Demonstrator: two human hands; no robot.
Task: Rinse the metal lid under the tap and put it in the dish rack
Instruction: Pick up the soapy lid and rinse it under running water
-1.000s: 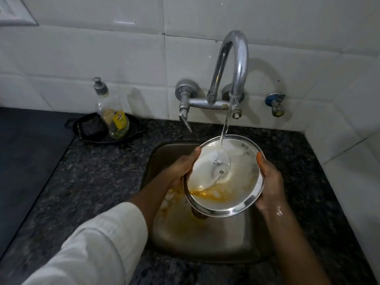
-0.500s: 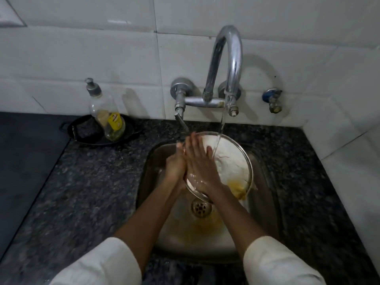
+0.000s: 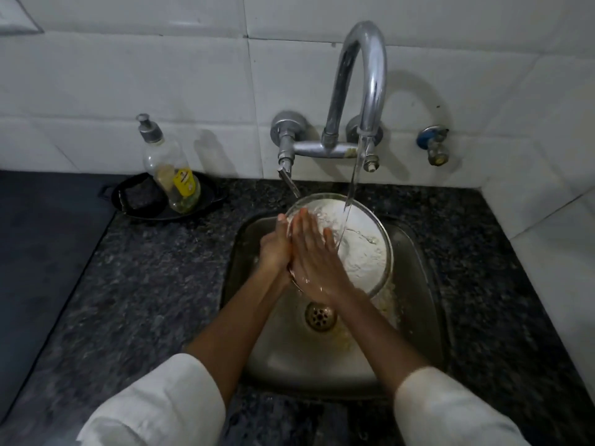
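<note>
White wall tiles (image 3: 161, 75) backed a dark speckled granite counter (image 3: 145, 284), into which a small steel sink (image 3: 415, 304) was set. From the wall, a chrome tap (image 3: 360, 78) arched over the basin, and a thin stream of water (image 3: 352, 188) ran from its spout. The stream landed on the metal lid (image 3: 360, 246), which was held tilted above the sink, directly below the spout, its inner face toward the camera and covered in white suds and running water. The left hand (image 3: 273, 249) gripped the lid at its left rim from behind, fingers closed over the edge. The right hand (image 3: 314, 259) lay open and flat, fingers together, pressed against the wet inner face on the left part of the lid. Both forearms showed white sleeves (image 3: 154, 403) pushed back. Below the lid, the drain (image 3: 320, 317) sat in the basin floor with yellowish residue around it. On the counter to the left, a soap bottle (image 3: 170, 169) with a pump top stood in a black dish (image 3: 193, 204), beside a dark scouring pad (image 3: 138, 197). A small valve (image 3: 433, 144) projected from the wall to the right of the tap.
</note>
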